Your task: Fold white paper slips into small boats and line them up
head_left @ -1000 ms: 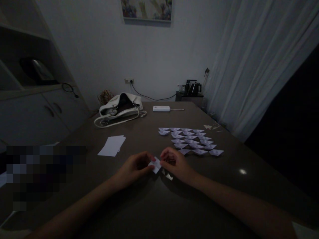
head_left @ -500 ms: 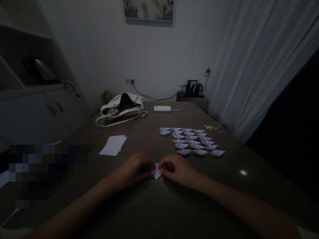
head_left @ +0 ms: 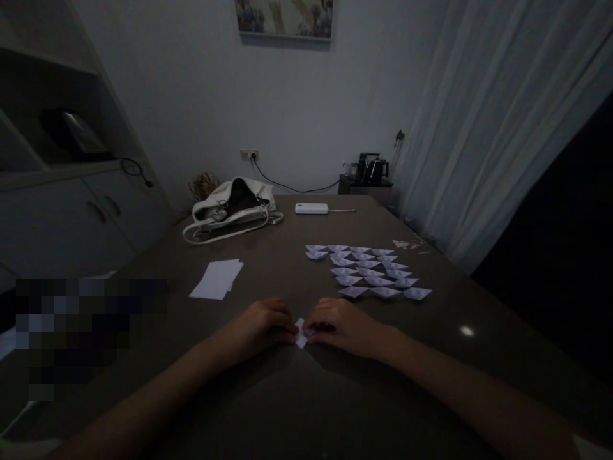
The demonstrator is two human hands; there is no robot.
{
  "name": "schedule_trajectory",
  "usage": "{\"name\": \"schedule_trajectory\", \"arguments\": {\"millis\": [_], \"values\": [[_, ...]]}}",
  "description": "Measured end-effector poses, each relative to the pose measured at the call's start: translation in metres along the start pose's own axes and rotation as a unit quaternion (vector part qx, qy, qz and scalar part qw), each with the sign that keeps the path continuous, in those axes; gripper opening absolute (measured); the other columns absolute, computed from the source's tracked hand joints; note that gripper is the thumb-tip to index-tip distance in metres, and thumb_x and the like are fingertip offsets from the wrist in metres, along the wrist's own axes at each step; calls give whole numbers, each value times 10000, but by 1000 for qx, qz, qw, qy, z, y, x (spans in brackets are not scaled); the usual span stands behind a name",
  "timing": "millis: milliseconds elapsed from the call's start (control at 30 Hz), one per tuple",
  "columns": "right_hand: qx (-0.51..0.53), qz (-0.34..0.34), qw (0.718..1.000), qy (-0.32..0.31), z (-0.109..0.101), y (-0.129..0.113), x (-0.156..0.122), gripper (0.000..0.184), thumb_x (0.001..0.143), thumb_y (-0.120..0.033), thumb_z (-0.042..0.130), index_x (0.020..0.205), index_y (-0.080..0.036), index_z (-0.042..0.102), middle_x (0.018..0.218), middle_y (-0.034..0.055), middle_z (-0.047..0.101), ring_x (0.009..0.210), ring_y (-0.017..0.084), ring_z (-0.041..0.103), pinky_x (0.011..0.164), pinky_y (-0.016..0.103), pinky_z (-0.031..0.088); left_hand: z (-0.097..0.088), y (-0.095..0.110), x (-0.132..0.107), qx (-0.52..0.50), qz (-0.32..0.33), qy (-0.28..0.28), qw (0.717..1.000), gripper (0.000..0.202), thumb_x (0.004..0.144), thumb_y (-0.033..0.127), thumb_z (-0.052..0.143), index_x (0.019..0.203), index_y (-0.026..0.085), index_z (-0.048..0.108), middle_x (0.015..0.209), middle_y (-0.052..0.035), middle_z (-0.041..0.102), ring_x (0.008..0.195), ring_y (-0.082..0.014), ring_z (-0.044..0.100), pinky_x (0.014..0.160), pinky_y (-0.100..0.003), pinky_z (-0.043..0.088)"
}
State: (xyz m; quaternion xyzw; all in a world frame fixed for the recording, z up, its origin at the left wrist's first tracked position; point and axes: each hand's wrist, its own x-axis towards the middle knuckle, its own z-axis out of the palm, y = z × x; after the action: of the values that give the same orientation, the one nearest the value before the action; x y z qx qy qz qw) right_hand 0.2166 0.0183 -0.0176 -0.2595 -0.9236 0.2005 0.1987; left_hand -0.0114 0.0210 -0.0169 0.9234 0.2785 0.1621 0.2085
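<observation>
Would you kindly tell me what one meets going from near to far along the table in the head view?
Left hand and right hand pinching the small folded paper → rows of folded paper shapes → white power bank → black kettle beyond the table's far end.

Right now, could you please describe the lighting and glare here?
Head view: dim throughout; a small glare spot on the table right of the right hand; the small paper between it and the left hand shows pale, without detail.
</observation>
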Motion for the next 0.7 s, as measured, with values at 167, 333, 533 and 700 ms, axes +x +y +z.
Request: {"name": "schedule_trajectory", "arguments": {"millis": [167, 333, 533, 700], "values": [[-4, -2, 1000, -17, -2, -1, -1, 148, 863, -209, 601, 988, -164, 667, 876, 55, 671, 833, 163, 582, 740, 261, 424, -2, 3, 0, -1, -5, -2, 1000, 183, 900, 290, 543, 962, 183, 678, 861, -64, 645, 825, -181, 583, 693, -252, 423], [-12, 17, 1000, -8, -2, 0, -2, 172, 872, -213, 586, 1020, -158, 653, 892, 64, 647, 802, 156, 590, 709, 247, 430, -5, 6, -1, -1, 1, -20, 1000, 164, 903, 253, 534, 883, 174, 676, 874, -63, 628, 845, -182, 571, 716, -263, 426], [-25, 6, 1000, 2, -1, -1, -2, 139, 869, -166, 553, 952, -163, 665, 837, 53, 648, 777, 151, 584, 691, 245, 415, -5, 4, -1, -2, -15, -11, 1000, 169, 903, 245, 505, 903, 170, 656, 884, -60, 601, 829, -179, 562, 700, -269, 433], [-58, -27, 998, -6, -1, -4, -2, 117, 848, -220, 592, 907, -160, 674, 796, 51, 660, 775, 164, 577, 705, 265, 408, -3, 1, -1, -8, -27, -13, 1000, 163, 897, 257, 509, 885, 168, 645, 865, -54, 591, 812, -178, 560, 694, -272, 434]]}}
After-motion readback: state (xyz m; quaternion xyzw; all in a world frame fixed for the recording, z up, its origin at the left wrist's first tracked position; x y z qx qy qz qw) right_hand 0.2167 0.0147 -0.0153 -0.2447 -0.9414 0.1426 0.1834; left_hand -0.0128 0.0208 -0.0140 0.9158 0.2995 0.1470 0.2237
